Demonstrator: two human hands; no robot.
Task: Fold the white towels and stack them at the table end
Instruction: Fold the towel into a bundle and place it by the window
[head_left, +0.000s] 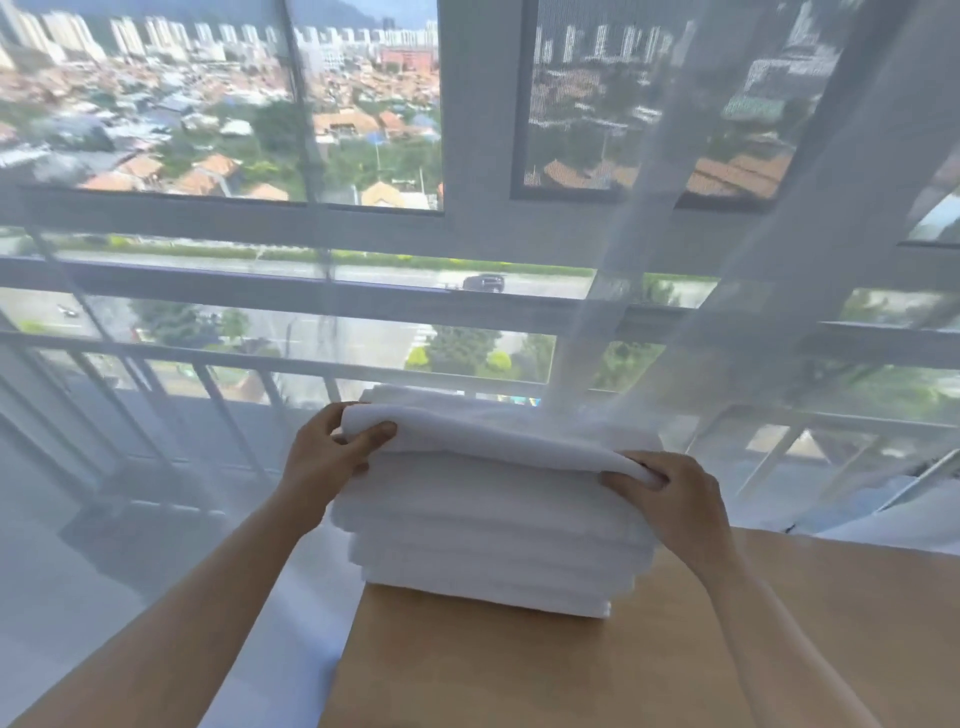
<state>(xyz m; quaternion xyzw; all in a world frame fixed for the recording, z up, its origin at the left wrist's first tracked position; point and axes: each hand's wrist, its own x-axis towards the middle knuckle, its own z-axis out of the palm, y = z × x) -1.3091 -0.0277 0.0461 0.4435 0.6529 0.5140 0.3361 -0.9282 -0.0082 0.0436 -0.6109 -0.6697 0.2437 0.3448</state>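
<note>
The left hand (332, 452) grips the left end of the top towel (483, 441), its thumb lying on the near face and its fingers (335, 415) curled round the far side of the fold. That folded white towel lies across the top of a stack of white towels (493, 540), which sits at the far end of the wooden counter (649, 665), close to the window (260, 130). The right hand (670, 493) grips the towel's right end, fingers curled over the near edge and pressing it down onto the stack. Further right, a sheer white curtain (727, 286) hangs across the glass, its lower part draping just behind the stack.
</note>
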